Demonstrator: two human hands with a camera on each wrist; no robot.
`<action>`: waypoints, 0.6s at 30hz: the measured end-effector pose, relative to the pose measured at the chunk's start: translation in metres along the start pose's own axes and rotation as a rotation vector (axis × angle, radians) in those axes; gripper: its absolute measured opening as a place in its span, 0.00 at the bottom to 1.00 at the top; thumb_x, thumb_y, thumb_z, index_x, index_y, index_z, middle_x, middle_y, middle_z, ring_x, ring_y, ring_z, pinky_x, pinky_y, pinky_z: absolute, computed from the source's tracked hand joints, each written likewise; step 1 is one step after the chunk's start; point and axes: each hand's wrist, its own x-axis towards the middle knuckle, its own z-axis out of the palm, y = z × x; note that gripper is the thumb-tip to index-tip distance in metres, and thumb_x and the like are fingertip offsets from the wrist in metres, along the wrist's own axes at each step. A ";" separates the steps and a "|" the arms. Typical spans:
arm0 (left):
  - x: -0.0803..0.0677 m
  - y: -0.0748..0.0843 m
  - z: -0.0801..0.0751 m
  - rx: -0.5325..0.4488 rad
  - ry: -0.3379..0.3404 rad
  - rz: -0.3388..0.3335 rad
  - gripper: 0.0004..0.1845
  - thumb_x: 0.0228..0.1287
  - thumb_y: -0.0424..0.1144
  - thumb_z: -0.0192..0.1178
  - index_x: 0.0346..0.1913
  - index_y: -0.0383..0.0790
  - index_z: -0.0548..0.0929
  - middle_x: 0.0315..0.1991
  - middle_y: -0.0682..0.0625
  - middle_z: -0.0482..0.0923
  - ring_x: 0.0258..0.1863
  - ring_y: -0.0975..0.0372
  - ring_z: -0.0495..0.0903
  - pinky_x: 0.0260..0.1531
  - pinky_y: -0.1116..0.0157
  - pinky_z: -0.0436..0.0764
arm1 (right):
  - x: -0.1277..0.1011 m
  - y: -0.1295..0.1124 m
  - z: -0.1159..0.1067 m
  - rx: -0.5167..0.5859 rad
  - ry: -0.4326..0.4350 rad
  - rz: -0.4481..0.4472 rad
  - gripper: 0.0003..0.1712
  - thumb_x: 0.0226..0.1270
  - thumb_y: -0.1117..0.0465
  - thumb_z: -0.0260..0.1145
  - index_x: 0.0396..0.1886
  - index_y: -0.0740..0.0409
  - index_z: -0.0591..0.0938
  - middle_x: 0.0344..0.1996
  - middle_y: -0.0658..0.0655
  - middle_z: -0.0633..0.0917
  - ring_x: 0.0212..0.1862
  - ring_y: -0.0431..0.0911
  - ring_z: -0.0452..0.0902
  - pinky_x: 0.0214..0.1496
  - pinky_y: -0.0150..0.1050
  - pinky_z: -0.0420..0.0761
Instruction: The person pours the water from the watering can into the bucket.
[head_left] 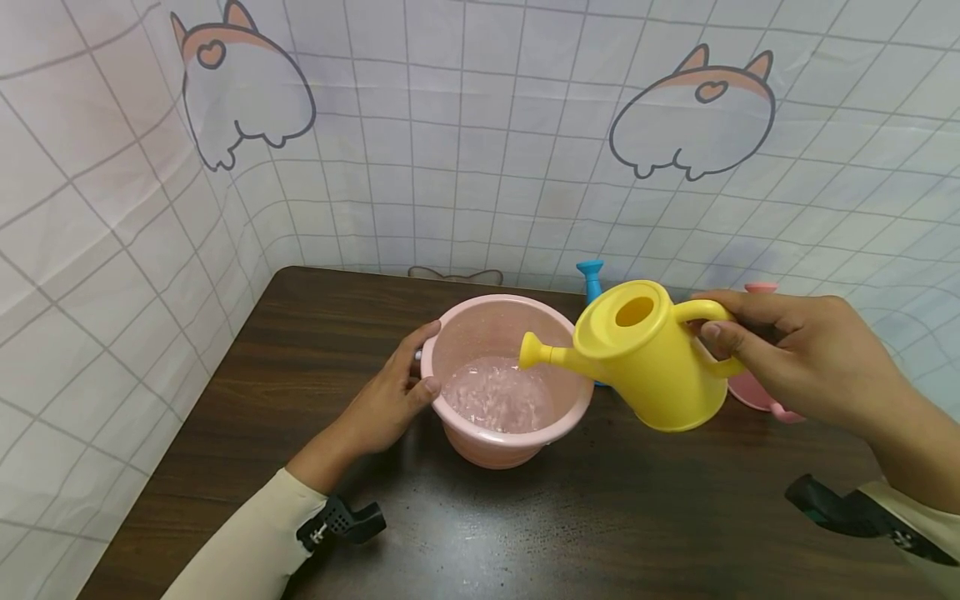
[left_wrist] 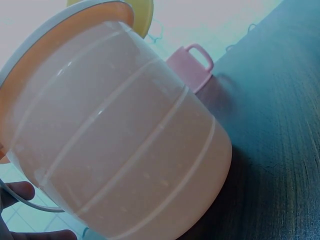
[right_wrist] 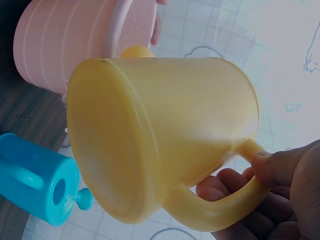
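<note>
A pink bucket stands on the dark wooden table, with rippling water inside. My left hand grips its left side, thumb over the rim and fingers outside; two fingertips show near the thin bail handle in the left wrist view. To the right, my right hand holds a yellow watering can by its handle, fingers curled round it. The can is raised and tilted left, its sprinkler head over the bucket's right part. Whether water is leaving the spout is hard to see.
Behind the yellow can stands a blue watering can, mostly hidden in the head view. A pink watering can is farther right, partly behind my right hand. Water drops dot the tabletop. A white gridded cloth hangs behind the table.
</note>
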 end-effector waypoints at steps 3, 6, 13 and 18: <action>0.000 0.000 0.000 -0.007 0.008 0.006 0.43 0.70 0.76 0.42 0.82 0.64 0.48 0.66 0.39 0.66 0.56 0.53 0.80 0.49 0.49 0.80 | 0.000 -0.001 0.000 -0.013 -0.005 0.010 0.18 0.68 0.64 0.74 0.55 0.44 0.89 0.33 0.46 0.90 0.22 0.39 0.75 0.20 0.30 0.69; 0.000 0.000 0.001 -0.021 0.014 0.018 0.44 0.70 0.76 0.42 0.82 0.62 0.48 0.65 0.38 0.66 0.55 0.53 0.80 0.49 0.50 0.80 | 0.001 -0.001 0.000 -0.026 -0.014 0.024 0.18 0.68 0.63 0.74 0.55 0.42 0.89 0.33 0.45 0.90 0.24 0.38 0.76 0.21 0.29 0.69; 0.000 0.001 0.002 -0.030 0.014 0.024 0.44 0.69 0.77 0.42 0.82 0.62 0.48 0.66 0.38 0.66 0.55 0.53 0.80 0.49 0.51 0.80 | 0.001 -0.001 -0.001 -0.020 -0.016 0.013 0.17 0.68 0.63 0.74 0.54 0.43 0.89 0.30 0.45 0.89 0.22 0.39 0.74 0.18 0.31 0.67; 0.001 0.000 0.002 -0.024 0.014 0.015 0.44 0.69 0.77 0.42 0.81 0.64 0.48 0.66 0.39 0.66 0.55 0.53 0.80 0.49 0.51 0.80 | 0.002 -0.001 -0.001 -0.012 -0.011 -0.009 0.17 0.68 0.64 0.74 0.54 0.44 0.90 0.31 0.45 0.89 0.24 0.38 0.78 0.19 0.30 0.69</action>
